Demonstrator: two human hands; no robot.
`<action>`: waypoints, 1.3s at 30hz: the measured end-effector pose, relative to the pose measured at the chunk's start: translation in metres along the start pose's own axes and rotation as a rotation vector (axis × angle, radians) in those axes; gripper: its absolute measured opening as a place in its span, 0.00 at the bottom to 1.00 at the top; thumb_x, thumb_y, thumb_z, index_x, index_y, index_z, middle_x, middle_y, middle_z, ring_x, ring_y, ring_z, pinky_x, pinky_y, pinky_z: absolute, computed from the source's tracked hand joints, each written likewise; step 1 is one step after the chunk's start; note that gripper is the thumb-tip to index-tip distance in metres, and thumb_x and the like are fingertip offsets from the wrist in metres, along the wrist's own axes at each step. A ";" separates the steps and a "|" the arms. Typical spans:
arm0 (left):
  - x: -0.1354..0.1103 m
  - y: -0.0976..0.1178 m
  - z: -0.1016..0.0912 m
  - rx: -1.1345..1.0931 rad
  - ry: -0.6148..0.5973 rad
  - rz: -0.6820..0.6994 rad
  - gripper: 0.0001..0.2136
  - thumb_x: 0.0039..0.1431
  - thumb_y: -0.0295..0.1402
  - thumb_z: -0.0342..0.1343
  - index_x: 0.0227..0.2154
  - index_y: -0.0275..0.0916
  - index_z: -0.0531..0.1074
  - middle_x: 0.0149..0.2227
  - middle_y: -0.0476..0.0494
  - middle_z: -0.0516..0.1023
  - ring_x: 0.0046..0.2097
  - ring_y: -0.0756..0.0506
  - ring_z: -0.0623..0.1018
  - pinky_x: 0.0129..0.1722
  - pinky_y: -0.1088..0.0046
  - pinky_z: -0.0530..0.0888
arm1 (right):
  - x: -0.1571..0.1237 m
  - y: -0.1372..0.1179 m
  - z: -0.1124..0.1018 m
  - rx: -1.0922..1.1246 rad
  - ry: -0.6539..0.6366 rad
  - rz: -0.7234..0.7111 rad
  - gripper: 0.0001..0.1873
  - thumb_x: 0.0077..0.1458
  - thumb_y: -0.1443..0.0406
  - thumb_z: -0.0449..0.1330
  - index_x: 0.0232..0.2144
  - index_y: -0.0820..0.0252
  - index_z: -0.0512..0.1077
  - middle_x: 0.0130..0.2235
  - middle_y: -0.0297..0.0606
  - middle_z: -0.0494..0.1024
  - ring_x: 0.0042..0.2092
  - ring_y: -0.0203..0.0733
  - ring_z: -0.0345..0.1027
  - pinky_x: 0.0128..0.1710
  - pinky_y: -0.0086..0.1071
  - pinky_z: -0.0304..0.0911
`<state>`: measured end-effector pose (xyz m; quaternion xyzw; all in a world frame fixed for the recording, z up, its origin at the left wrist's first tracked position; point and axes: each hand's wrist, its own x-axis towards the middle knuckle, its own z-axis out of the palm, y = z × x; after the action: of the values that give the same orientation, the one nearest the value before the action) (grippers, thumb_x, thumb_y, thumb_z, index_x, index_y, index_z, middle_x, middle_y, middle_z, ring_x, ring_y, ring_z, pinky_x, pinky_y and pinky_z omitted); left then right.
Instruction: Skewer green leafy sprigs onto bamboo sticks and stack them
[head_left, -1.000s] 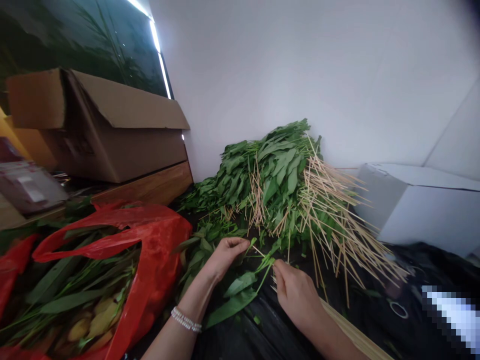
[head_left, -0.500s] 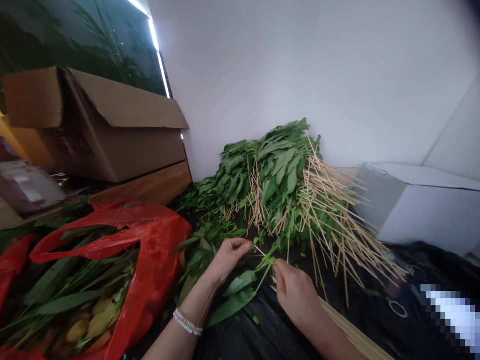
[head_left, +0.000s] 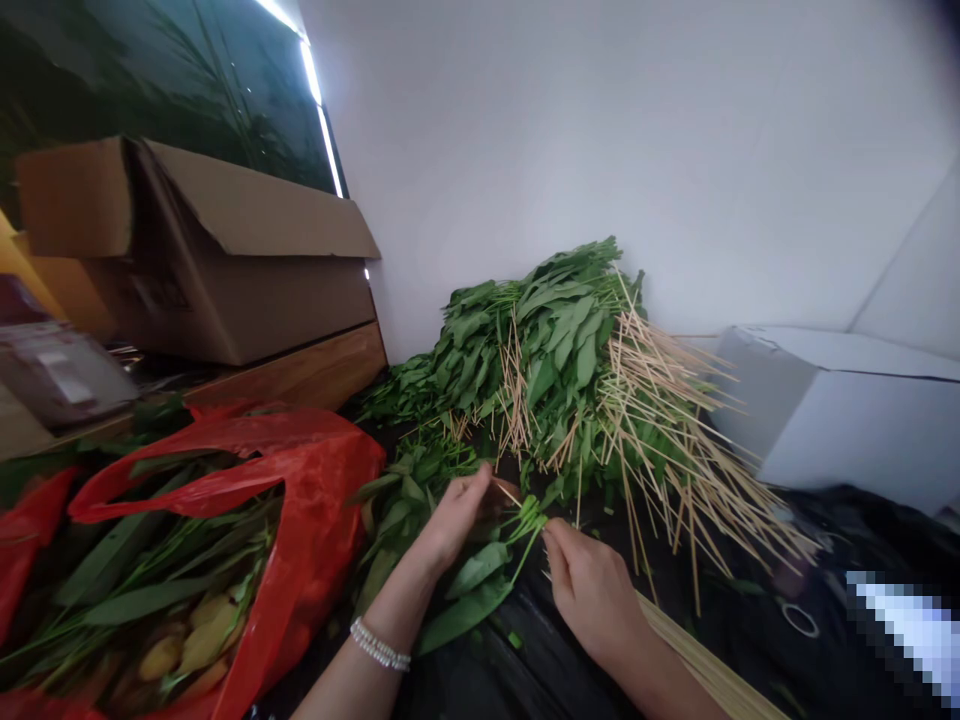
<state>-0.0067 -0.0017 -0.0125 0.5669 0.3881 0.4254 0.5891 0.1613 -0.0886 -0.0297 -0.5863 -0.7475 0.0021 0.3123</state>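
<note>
Green stems (head_left: pixel 531 514) sit bunched on the stick (head_left: pixel 507 490), over black sheeting (head_left: pixel 480 690), beside the right hand (head_left: pixel 592 585) gripping it. Moments earlier, one lay nearer the tip; threading appears advanced. Left hand (head_left: pixel 459 512) at tip, fingers curled; grip undeterminable.

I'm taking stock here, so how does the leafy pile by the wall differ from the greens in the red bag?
The leafy pile is heaped high by the wall; the greens lie inside the red bag. Pale sticks jut from the pile, while none show among the greens. The pile's leaves are packed closely; the greens lie looser, with yellowish pieces among them. Both have green leaves.
</note>
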 end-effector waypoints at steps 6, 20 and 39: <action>0.009 -0.012 -0.010 0.380 0.132 0.188 0.13 0.54 0.38 0.54 0.37 0.36 0.77 0.36 0.41 0.79 0.36 0.45 0.75 0.38 0.71 0.69 | -0.005 -0.007 -0.001 0.020 -0.001 -0.151 0.10 0.59 0.69 0.45 0.26 0.57 0.59 0.24 0.29 0.68 0.26 0.33 0.64 0.28 0.29 0.46; 0.005 -0.025 -0.001 0.978 -0.039 0.335 0.08 0.49 0.26 0.55 0.31 0.39 0.77 0.31 0.43 0.75 0.34 0.45 0.74 0.35 0.72 0.67 | -0.006 -0.010 -0.002 -0.007 -0.006 -0.229 0.10 0.58 0.71 0.45 0.26 0.57 0.61 0.24 0.30 0.69 0.25 0.32 0.62 0.28 0.29 0.46; 0.001 0.004 -0.004 0.018 0.116 0.059 0.18 0.47 0.42 0.62 0.37 0.33 0.77 0.25 0.48 0.72 0.23 0.55 0.63 0.22 0.79 0.56 | 0.002 0.004 -0.002 -0.103 0.039 0.021 0.12 0.60 0.67 0.44 0.26 0.56 0.62 0.22 0.29 0.70 0.25 0.33 0.67 0.25 0.30 0.45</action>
<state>-0.0108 0.0008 -0.0090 0.5576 0.4084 0.4714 0.5477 0.1658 -0.0864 -0.0286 -0.6094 -0.7342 -0.0444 0.2960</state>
